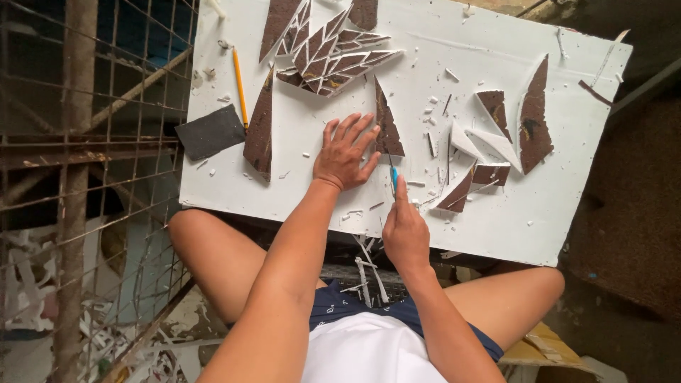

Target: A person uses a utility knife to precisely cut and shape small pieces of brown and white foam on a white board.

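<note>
My left hand (345,152) lies flat with spread fingers on the white board (298,191), its fingertips pressing the left edge of a narrow dark brown triangular piece (387,126). My right hand (404,230) is closed around a blue-handled knife (394,177), whose tip points at the lower end of that triangular piece. Both forearms reach in from the bottom of the view, above my bare knees.
More brown and white cut shapes lie on the board: a leaf-like assembly (330,53) at the top, a long sliver (259,131) at left, curved pieces (535,117) at right. A yellow pencil (240,85) and a dark sandpaper sheet (211,131) lie at left. A wire grid (85,177) stands left.
</note>
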